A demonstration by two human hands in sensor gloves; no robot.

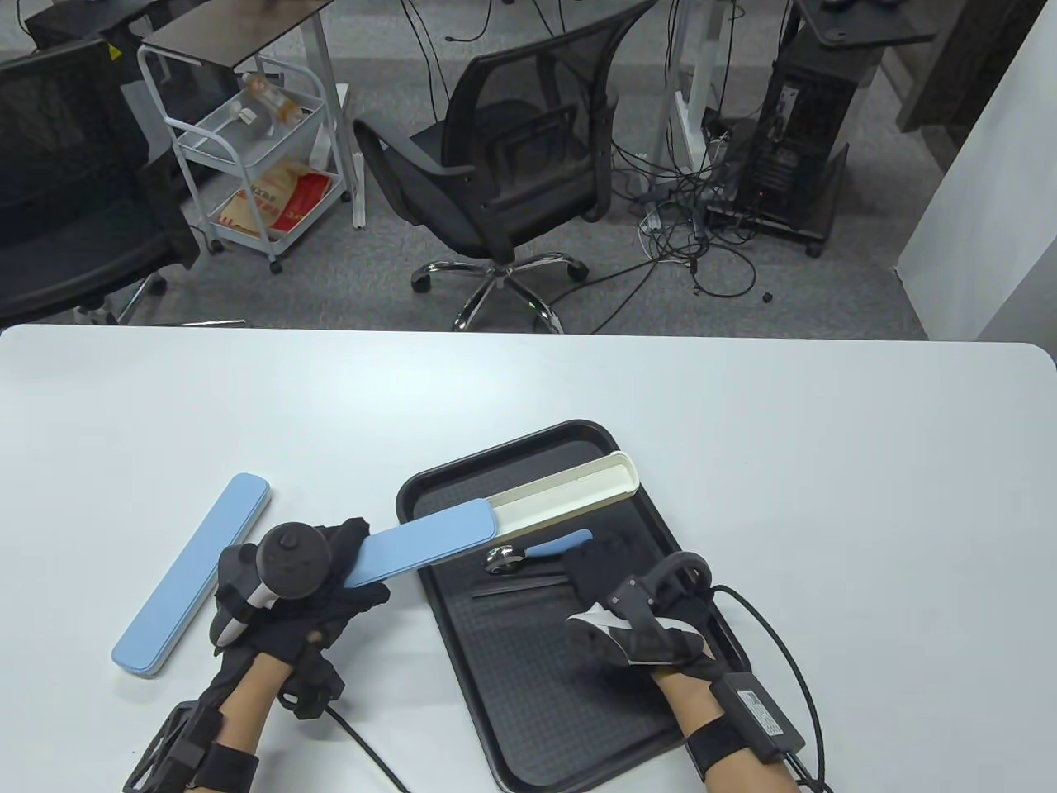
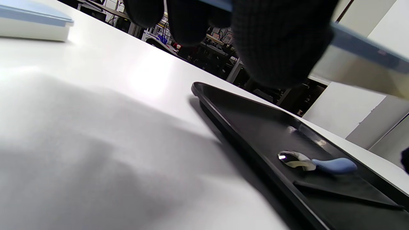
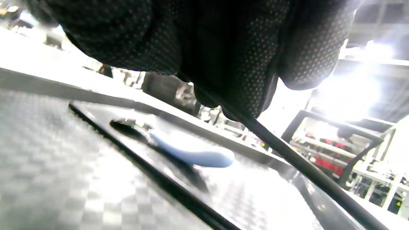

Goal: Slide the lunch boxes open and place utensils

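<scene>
A lunch box lies across the far left of the black tray (image 1: 561, 686). Its blue lid (image 1: 429, 541) is slid partway off the cream base (image 1: 570, 491). My left hand (image 1: 363, 570) grips the near end of the lid, which also shows in the left wrist view (image 2: 367, 48). A spoon with a blue handle (image 1: 537, 552) (image 2: 319, 163) (image 3: 191, 155) lies on the tray. My right hand (image 1: 582, 570) is over the tray and pinches the end of a black chopstick (image 3: 319, 182). A second chopstick (image 3: 153, 172) lies flat on the tray.
A second lunch box (image 1: 194, 574) with its blue lid shut lies on the white table left of my left hand; it also shows in the left wrist view (image 2: 32, 22). The tray's near half is bare. Office chairs and a cart stand beyond the table's far edge.
</scene>
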